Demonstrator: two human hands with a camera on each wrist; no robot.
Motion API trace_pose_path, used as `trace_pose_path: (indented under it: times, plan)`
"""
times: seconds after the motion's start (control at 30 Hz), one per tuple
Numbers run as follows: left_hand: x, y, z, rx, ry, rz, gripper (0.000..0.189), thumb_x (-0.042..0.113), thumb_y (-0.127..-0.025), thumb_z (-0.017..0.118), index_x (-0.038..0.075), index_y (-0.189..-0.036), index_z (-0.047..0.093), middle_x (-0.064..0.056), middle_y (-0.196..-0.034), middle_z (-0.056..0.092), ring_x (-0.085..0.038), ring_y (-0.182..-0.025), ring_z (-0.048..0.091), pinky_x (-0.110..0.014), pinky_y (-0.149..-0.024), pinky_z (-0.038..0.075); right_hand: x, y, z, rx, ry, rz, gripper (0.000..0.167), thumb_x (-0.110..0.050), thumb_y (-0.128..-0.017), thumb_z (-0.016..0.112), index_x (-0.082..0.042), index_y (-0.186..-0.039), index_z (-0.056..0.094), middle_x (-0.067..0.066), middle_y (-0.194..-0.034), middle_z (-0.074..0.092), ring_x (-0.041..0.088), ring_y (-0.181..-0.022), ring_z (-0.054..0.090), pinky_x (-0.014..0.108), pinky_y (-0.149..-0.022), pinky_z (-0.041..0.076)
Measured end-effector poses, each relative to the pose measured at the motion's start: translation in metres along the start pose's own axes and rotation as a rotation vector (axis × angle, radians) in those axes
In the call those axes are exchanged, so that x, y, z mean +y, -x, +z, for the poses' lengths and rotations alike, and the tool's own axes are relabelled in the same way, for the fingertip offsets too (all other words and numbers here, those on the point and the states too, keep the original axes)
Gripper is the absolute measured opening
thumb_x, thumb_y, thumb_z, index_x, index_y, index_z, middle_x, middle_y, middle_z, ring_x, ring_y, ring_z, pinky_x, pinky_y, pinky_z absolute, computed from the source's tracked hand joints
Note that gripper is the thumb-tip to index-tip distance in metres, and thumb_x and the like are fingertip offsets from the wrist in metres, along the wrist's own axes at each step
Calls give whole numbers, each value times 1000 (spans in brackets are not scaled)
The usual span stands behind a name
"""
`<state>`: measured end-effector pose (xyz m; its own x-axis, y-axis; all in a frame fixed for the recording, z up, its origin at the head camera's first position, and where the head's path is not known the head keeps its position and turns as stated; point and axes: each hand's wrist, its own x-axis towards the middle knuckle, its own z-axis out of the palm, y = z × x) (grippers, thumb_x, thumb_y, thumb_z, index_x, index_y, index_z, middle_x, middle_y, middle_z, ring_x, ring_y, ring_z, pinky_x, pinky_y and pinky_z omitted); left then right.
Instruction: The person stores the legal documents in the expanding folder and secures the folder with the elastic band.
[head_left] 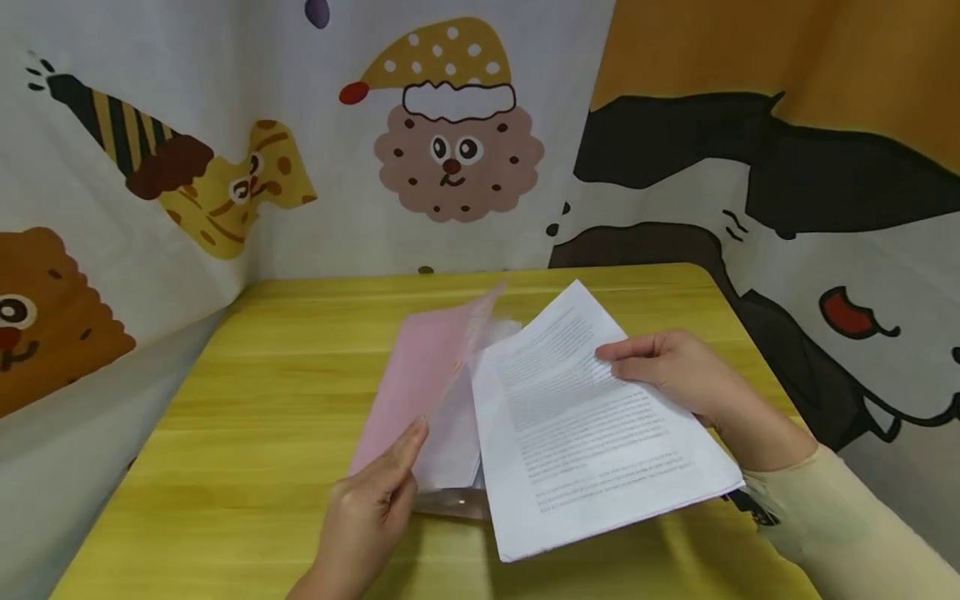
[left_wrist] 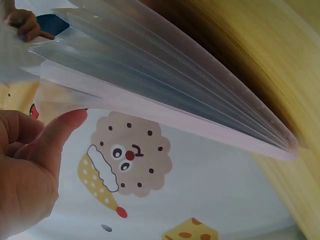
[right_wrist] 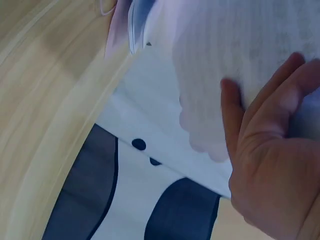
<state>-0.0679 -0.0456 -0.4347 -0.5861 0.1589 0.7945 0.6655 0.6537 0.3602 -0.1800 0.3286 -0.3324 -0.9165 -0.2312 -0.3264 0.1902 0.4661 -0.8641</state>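
Note:
A pink folder (head_left: 412, 354) with clear plastic sleeves (left_wrist: 165, 75) stands partly opened on the table, its cover tilted up. My left hand (head_left: 371, 508) pinches the near edge of that cover between thumb and fingers. In my right hand (head_left: 678, 371) are printed paper sheets (head_left: 577, 433), gripped by their right side and held tilted over the right part of the folder. Seen from the right wrist, the fingers (right_wrist: 231, 107) lie against the back of the paper. The sheets hide much of the folder's right half.
The yellow wood-grain table (head_left: 247, 417) extends around the folder. Behind it hangs a white curtain (head_left: 315, 75) with cartoon food prints. At the right, a large dark-and-white printed figure (head_left: 675, 125) covers the cloth beside the table edge.

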Motion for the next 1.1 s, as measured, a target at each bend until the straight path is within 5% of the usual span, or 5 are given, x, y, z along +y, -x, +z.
trace_pose_path:
  times: [0.13, 0.43, 0.77, 0.93, 1.1]
  plan:
    - [1, -3, -3, -45, 9, -6, 59, -12, -84, 58, 5, -139, 71, -16, -134, 74, -33, -109, 77, -19, -87, 64, -12, -17, 12, 49, 21, -5, 41, -22, -105, 66, -6, -143, 68, 20, -119, 75, 21, -73, 77, 36, -64, 68]
    - [-1, -5, -5, -115, 55, 42, 61, -9, -82, 64, 3, -142, 68, -17, -138, 71, -35, -115, 75, -24, -106, 55, -22, -38, 49, 167, 131, -162, 36, -9, -105, 57, 5, -136, 70, 28, -136, 70, 16, -82, 72, 20, -65, 60]
    - [4, -12, 2, -189, -25, 141, 69, -7, -81, 72, 3, -149, 61, -14, -144, 68, -30, -115, 78, -33, -94, 64, -25, -53, 103, 175, 144, -254, 41, -8, -107, 50, 5, -143, 64, 26, -145, 66, 6, -52, 40, 21, -44, 36]
    - [9, -13, 12, -217, -26, 178, 67, -10, -79, 75, -1, -145, 64, -16, -142, 69, -27, -117, 77, -30, -93, 64, -20, -72, 145, 61, 99, -194, 41, -8, -109, 49, 2, -146, 62, 24, -138, 71, 14, -85, 68, 25, -72, 60]
    - [8, -12, 20, -237, -71, 162, 60, -7, -82, 75, 0, -141, 68, -14, -140, 72, -26, -118, 77, -31, -91, 64, -10, -90, 162, -7, 173, -205, 38, -18, -110, 55, -5, -144, 65, 18, -141, 71, 35, -133, 65, 49, -114, 56]
